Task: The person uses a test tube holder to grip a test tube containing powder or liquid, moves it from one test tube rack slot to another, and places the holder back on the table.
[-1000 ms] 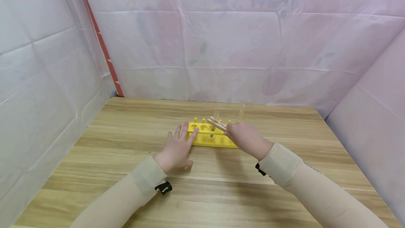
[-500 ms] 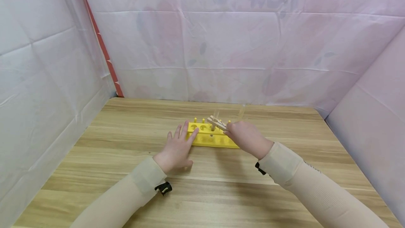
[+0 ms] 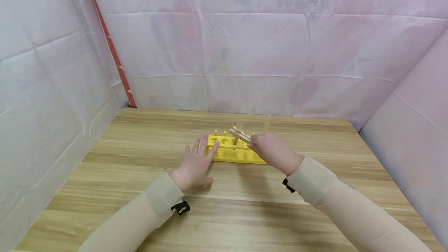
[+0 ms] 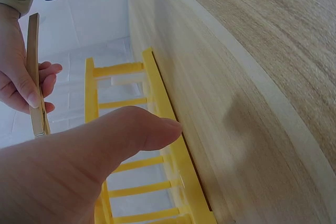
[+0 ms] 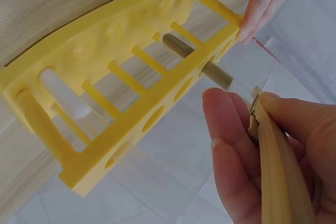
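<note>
My right hand (image 3: 274, 153) grips a wooden test tube holder (image 3: 241, 135) whose tip is at a clear test tube (image 3: 236, 140). Grey-brown contents (image 5: 216, 75) fill the tube's lower part, which passes through a hole in the yellow test tube rack (image 3: 227, 156). The holder's tip is partly hidden by my fingers in the right wrist view. With spread, straight fingers, my left hand (image 3: 193, 166) rests on the rack's left end; its thumb (image 4: 152, 132) extends beside the rack in the left wrist view. A second test tube with white contents (image 5: 65, 94) stands near the rack's right end.
The rack stands on a wood-grain table (image 3: 224, 213). Pale patterned cloth (image 3: 245, 49) hangs behind it, with more cloth at both sides. A black wrist device (image 3: 181, 207) sits on my left sleeve. Upright pegs (image 3: 216, 132) line the rack's back.
The test tube with grey-brown contents and the holder have risen very slightly; its lower end shows less below the rack's top bar. My left hand stays in place.
</note>
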Demonstrator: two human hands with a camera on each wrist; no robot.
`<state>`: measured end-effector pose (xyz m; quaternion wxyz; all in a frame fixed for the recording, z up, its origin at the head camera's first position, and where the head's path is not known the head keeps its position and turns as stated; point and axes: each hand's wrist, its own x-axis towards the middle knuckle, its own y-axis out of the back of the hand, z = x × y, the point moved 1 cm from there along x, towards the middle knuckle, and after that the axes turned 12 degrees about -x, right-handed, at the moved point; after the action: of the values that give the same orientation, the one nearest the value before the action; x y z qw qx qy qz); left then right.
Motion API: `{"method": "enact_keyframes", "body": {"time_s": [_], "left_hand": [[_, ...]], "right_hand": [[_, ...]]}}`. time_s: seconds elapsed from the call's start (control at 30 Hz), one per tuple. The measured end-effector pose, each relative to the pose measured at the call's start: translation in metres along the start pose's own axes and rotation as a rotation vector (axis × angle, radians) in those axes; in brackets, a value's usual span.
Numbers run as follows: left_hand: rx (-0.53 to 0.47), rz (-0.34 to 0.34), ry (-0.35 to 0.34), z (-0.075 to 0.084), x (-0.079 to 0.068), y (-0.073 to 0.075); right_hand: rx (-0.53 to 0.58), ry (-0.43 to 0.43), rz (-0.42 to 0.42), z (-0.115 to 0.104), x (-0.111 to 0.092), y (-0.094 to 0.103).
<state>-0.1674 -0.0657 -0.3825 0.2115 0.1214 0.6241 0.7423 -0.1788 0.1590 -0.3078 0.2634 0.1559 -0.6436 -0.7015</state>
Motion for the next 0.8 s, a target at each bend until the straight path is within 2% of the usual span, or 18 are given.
{"method": "enact_keyframes", "body": {"time_s": [0.27,0.57,0.8], "left_hand": [[0.006,0.002,-0.004,-0.0011,0.0006,-0.0013],[-0.002,-0.003,0.003,-0.0002,0.0001,0.0005],[0.007,-0.01,0.004,0.0007,-0.0009,0.0007]], "right_hand": [[0.033,-0.003,-0.005,0.0,-0.0008,0.0028],[0.026,-0.009,0.033,0.0,-0.0008,0.0045],[0.05,-0.038,0.029,0.0,-0.0018,0.0057]]}}
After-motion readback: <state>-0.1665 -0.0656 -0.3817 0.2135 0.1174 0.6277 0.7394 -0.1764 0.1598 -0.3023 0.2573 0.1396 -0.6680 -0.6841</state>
